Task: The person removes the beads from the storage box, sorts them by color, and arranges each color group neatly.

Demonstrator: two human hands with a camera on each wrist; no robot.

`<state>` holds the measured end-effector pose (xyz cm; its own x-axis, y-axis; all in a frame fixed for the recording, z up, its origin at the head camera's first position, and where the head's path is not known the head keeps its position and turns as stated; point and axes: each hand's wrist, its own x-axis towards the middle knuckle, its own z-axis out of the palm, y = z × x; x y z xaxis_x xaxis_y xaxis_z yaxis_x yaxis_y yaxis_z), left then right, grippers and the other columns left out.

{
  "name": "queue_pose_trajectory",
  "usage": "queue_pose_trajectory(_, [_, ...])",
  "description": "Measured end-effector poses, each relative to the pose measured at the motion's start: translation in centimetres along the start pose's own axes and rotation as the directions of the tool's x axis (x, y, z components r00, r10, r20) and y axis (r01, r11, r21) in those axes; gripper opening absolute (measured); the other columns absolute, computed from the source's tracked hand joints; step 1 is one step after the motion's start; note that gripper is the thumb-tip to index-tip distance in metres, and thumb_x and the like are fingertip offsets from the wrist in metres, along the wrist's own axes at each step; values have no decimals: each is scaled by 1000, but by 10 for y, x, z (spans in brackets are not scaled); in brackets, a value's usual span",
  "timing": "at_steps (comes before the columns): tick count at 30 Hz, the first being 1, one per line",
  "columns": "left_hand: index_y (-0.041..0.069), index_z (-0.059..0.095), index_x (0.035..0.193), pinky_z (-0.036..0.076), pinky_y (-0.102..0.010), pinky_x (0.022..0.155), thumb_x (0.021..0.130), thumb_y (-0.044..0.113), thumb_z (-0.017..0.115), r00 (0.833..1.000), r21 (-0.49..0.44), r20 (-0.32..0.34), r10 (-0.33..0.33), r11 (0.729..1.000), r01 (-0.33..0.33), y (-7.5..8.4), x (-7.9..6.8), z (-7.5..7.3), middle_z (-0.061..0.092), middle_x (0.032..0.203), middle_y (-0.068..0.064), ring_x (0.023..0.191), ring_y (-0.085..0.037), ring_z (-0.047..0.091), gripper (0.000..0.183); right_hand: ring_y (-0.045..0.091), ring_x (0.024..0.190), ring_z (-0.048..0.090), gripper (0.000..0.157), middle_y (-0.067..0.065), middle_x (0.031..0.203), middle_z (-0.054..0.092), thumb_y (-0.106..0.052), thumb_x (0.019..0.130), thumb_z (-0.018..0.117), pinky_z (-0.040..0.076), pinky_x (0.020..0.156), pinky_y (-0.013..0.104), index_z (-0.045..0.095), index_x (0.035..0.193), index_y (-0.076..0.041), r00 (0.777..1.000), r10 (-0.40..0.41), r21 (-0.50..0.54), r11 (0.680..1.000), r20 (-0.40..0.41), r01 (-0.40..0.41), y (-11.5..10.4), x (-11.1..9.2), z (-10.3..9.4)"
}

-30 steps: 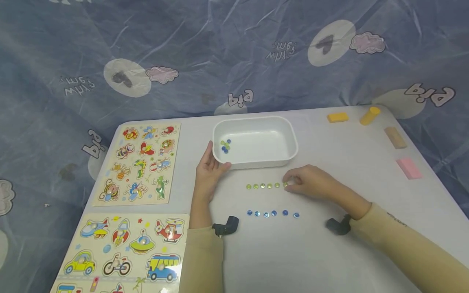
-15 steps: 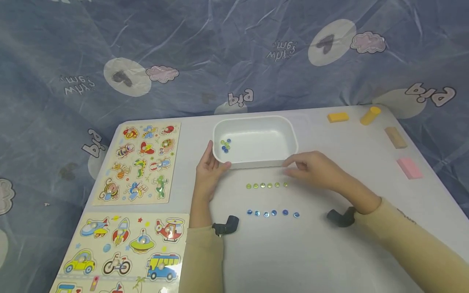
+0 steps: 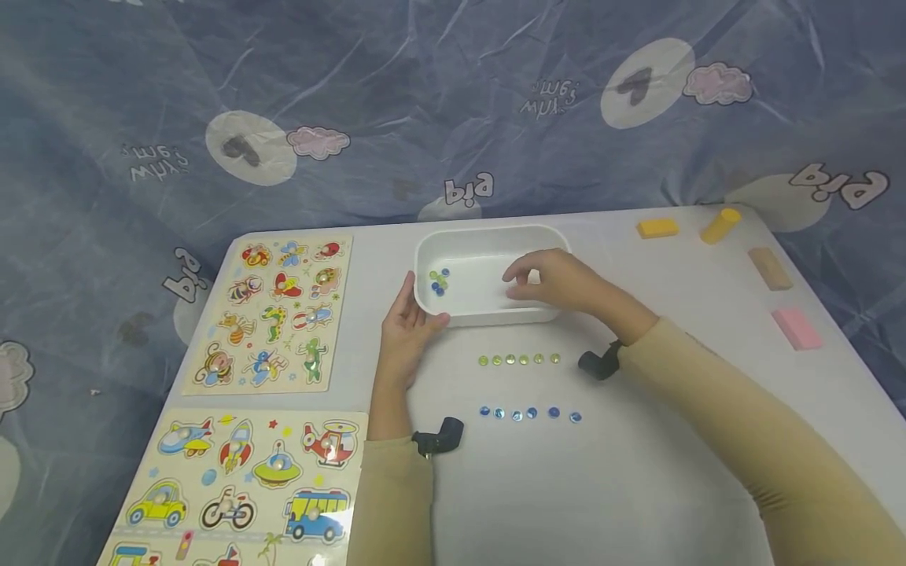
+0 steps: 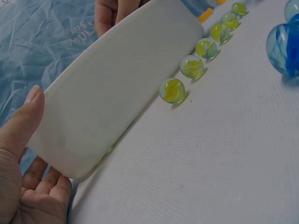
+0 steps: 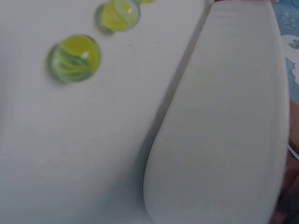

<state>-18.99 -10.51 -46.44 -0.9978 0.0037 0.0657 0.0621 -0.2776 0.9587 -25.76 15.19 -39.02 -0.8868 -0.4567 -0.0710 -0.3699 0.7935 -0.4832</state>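
A white plastic basin [image 3: 488, 319] holds several blue and yellow-green glass marbles [image 3: 439, 283] at its left end. My left hand [image 3: 405, 346] grips the basin's near left corner, its thumb on the front wall and the fingers round the side, as the left wrist view also shows. Over the right part of the basin is my right hand [image 3: 555, 281], thumb and fingers bent and apart, nothing visible between them. In front of the basin lies a row of yellow-green marbles [image 4: 173, 90]. Nearer me runs a row of blue marbles [image 3: 532, 413].
On the left lie two wooden knob puzzles, an insect board [image 3: 269, 314] and a vehicle board [image 3: 241, 487]. Toward the right edge stand a yellow block [image 3: 657, 229], a yellow cylinder [image 3: 720, 226], a brown block [image 3: 770, 269] and a pink block [image 3: 797, 328]. A printed blue cloth [image 3: 396, 102] hangs behind.
My right hand has left the right end of the yellow-green row, where it touched the last marble, and moved up and left over the basin. The left hand keeps its place.
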Motion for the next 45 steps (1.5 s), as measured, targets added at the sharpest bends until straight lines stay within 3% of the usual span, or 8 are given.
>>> queue_pose_trajectory(7, [21, 26, 150, 28, -35, 119, 76, 0, 75, 1000, 2, 10, -14, 1000, 14, 0, -1, 1, 24, 158, -2, 145, -21, 24, 91, 14, 92, 59, 26, -6, 90, 68, -27, 80, 75, 50, 94, 36, 71, 105, -22, 985, 8, 7, 1000, 175, -9, -5, 25, 15])
queue_pose_trajectory(15, [17, 24, 151, 31, -31, 117, 76, -1, 75, 1000, 8, 24, 4, 1000, -4, 0, 1, 2, 24, 158, -3, 145, -21, 24, 91, 14, 88, 61, 19, -4, 91, 70, -14, 85, 66, 52, 88, 31, 73, 102, -21, 958, -35, 34, 999, 283, 27, -19, 45, 27])
queue_pose_trajectory(24, [20, 27, 150, 33, -23, 115, 74, 10, 79, 1000, 28, 15, -10, 1000, 9, 1, 0, 3, 28, 156, 3, 144, -15, 29, 92, 15, 84, 62, 21, -4, 91, 71, -5, 85, 61, 55, 83, 29, 74, 96, -18, 940, -72, 56, 997, 334, 56, -37, 59, 36])
queue_pose_trajectory(33, [22, 28, 149, 33, -22, 115, 77, 2, 74, 1000, 51, 5, -12, 999, 12, 2, 0, 3, 28, 156, 2, 144, -16, 29, 88, 14, 87, 63, 18, -5, 91, 71, -6, 81, 64, 54, 89, 31, 73, 90, -19, 945, -90, -12, 995, 314, 99, -46, 65, 38])
queue_pose_trajectory(38, [21, 26, 150, 33, -24, 115, 78, 2, 74, 1000, 41, 7, -21, 999, 21, 4, 0, 3, 27, 157, 0, 144, -18, 27, 89, 13, 76, 59, 13, -6, 80, 67, -17, 80, 70, 53, 76, 27, 72, 92, -22, 961, -121, -68, 988, 249, 141, -47, 65, 37])
queue_pose_trajectory(45, [19, 25, 151, 32, -33, 117, 76, 2, 76, 1000, 18, 0, -30, 999, 30, 6, -2, 1, 25, 157, 0, 145, -20, 26, 92, 13, 61, 43, 19, -3, 64, 50, -30, 81, 74, 41, 58, 26, 71, 97, -22, 967, -221, -34, 973, 129, 227, -52, 56, 25])
